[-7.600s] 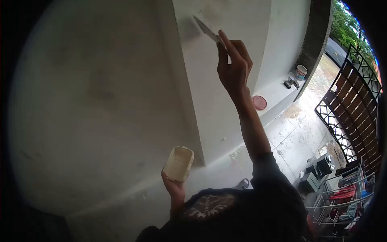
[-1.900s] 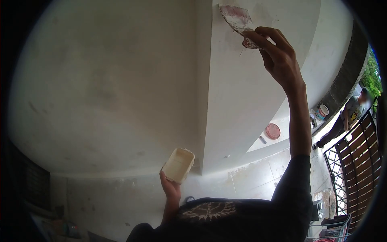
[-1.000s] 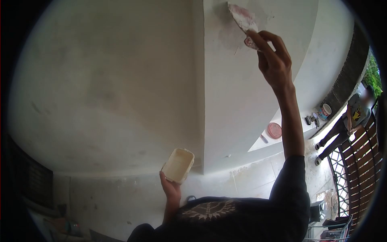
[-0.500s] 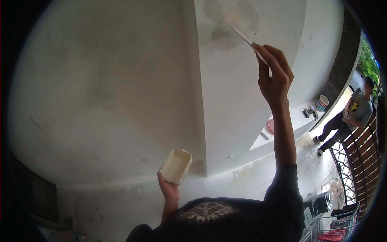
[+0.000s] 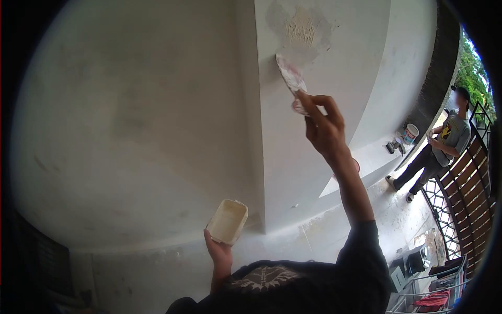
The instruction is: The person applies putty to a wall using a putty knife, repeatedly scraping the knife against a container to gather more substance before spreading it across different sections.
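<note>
My right hand (image 5: 327, 128), raised high in front, is closed around a putty knife (image 5: 291, 75) whose blade is smeared with white and pinkish paste. The blade lies close to the pale wall (image 5: 293, 172), near its vertical corner edge. Just above the blade is a rough, cream-coloured patch (image 5: 301, 30) with a grey damp-looking area around it. Lower down, my left hand (image 5: 219, 251) grips a cream rectangular tub (image 5: 230, 222) from below, its open side facing me. A thin coat of pale residue lines the inside.
On a white ledge to the right stand a paint bucket (image 5: 410, 134) and a dark tool (image 5: 396, 146). A person (image 5: 442, 144) stands beyond, beside a slatted gate (image 5: 470, 204). Dark boxes (image 5: 417, 259) and a metal rack with red cloth (image 5: 433, 300) occupy the lower right.
My right hand has moved down and left with the putty knife, turning its broad blade into view and uncovering the rough patch. My left hand still holds the tub.
</note>
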{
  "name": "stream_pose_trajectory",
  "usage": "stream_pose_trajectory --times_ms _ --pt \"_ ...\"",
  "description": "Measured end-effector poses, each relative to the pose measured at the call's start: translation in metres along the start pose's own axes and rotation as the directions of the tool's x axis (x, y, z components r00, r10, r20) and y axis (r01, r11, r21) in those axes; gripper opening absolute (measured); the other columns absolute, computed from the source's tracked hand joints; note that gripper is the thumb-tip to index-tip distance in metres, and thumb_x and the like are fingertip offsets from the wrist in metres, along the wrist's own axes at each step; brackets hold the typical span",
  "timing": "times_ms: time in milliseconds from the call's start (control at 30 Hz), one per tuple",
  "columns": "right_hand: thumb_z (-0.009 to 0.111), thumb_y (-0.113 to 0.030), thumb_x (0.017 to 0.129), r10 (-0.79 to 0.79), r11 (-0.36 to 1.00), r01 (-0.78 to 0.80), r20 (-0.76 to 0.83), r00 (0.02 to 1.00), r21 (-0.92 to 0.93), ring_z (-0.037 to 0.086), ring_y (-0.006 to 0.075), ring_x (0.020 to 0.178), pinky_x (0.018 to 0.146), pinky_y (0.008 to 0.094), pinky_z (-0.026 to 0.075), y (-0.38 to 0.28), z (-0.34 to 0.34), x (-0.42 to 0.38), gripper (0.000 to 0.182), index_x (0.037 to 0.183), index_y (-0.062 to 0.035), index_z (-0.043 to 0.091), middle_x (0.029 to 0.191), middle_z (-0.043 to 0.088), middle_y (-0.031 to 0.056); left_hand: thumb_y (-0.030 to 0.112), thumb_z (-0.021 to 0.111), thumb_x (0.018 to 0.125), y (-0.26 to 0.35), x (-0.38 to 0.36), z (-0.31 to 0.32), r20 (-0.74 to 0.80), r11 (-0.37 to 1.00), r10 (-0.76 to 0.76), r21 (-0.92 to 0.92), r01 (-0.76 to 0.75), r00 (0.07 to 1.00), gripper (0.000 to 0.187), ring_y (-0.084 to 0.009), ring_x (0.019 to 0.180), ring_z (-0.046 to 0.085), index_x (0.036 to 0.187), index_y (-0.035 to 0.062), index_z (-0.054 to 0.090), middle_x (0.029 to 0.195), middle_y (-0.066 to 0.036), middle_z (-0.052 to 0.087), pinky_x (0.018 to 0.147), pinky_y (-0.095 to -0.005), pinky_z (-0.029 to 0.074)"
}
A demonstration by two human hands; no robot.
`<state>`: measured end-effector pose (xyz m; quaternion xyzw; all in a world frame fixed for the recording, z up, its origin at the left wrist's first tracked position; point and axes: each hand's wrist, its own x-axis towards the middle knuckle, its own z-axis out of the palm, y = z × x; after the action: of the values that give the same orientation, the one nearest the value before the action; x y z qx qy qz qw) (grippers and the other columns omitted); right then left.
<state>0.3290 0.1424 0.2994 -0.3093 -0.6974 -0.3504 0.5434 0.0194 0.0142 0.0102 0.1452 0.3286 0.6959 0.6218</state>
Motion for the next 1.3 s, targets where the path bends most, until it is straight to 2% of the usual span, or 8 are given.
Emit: stream_pose_trajectory --times_ms 100,233,333,367,433,467,900,1300 --pt "0.068 0.000 0.082 0.127 0.992 -0.120 -0.231 0.965 0.043 0.057 0.0189 0.061 0.060 0.0287 0.047 0.018 -0.030 0.033 0.020 0.102 -0.0034 0.071 0.078 0.061 0.0085 0.051 0.033 0.101 -0.001 0.001 -0.008 -0.020 1.000 0.001 0.017 -0.001 1.000 0.058 -0.0286 0.126 0.048 0.142 0.0096 0.037 0.140 -0.011 0.046 0.097 -0.0469 0.045" --pt "0.059 -0.021 0.094 0.372 0.906 -0.320 -0.159 0.915 0.278 0.053 0.0069 0.066 0.055 0.0236 0.037 0.112 -0.060 0.078 0.022 0.096 -0.0015 0.070 0.073 0.066 0.0035 0.051 0.031 0.101 0.001 -0.002 -0.009 -0.028 0.998 0.036 0.055 -0.034 0.999 0.059 -0.0295 0.127 0.048 0.143 0.0098 0.036 0.140 -0.012 0.046 0.095 -0.0496 0.046" --pt "0.060 -0.038 0.093 0.582 0.808 -0.581 0.018 0.813 0.100 0.044 0.0055 0.061 0.057 0.0250 0.035 0.152 -0.076 0.114 0.040 0.098 -0.0001 0.069 0.075 0.066 -0.0003 0.050 0.031 0.101 -0.002 -0.003 -0.005 -0.033 0.997 0.069 0.034 -0.068 0.997 0.058 -0.0299 0.126 0.048 0.143 0.0100 0.036 0.140 -0.011 0.046 0.094 -0.0505 0.047" --pt "0.060 -0.038 0.093 0.580 0.809 -0.579 0.022 0.814 0.101 0.044 0.0055 0.061 0.057 0.0250 0.035 0.163 -0.071 0.124 0.040 0.098 -0.0001 0.069 0.075 0.066 -0.0003 0.050 0.031 0.101 -0.002 -0.004 -0.002 -0.049 0.997 0.069 0.021 -0.068 0.996 0.057 -0.0301 0.126 0.048 0.142 0.0103 0.036 0.140 -0.011 0.046 0.093 -0.0505 0.048" --pt "0.061 -0.019 0.095 0.266 0.662 -0.286 0.140 0.954 0.693 0.061 0.0139 0.089 0.076 0.0282 0.051 0.180 -0.063 0.145 0.024 0.109 0.0008 0.064 0.099 0.065 0.0046 0.050 0.031 0.101 -0.002 -0.006 0.000 -0.027 0.996 0.090 0.024 -0.089 0.996 0.057 -0.0298 0.126 0.049 0.142 0.0108 0.036 0.139 -0.011 0.046 0.093 -0.0503 0.048" --pt "0.059 -0.017 0.096 0.289 0.628 -0.301 0.144 0.946 0.718 0.061 0.0136 0.087 0.074 0.0283 0.051 0.184 -0.060 0.151 0.023 0.108 0.0015 0.064 0.098 0.064 0.0050 0.050 0.031 0.101 -0.003 -0.005 0.000 -0.004 0.994 0.110 0.028 -0.110 0.994 0.057 -0.0296 0.125 0.049 0.142 0.0113 0.036 0.139 -0.010 0.047 0.093 -0.0501 0.048" --pt "0.061 -0.019 0.095 0.167 0.561 -0.308 0.259 0.951 0.769 0.060 0.0127 0.083 0.070 0.0273 0.049 0.240 -0.056 0.191 0.022 0.101 0.0012 0.064 0.091 0.064 0.0043 0.057 0.033 0.099 -0.042 -0.045 0.051 -0.122 0.979 0.205 0.023 -0.204 0.971 0.060 -0.0300 0.120 0.054 0.141 0.0148 0.038 0.137 -0.008 0.050 0.086 -0.0550 0.050" --pt "0.059 -0.024 0.096 -0.020 0.833 -0.164 0.323 0.946 0.529 0.060 0.0131 0.072 0.068 0.0294 0.052 0.212 -0.064 0.243 0.030 0.099 0.0048 0.068 0.081 0.066 0.0059 0.046 0.034 0.103 -0.073 -0.079 0.127 -0.141 0.968 0.207 -0.114 -0.224 0.968 0.053 -0.0251 0.127 0.048 0.141 0.0102 0.040 0.139 -0.009 0.048 0.101 -0.0443 0.043"
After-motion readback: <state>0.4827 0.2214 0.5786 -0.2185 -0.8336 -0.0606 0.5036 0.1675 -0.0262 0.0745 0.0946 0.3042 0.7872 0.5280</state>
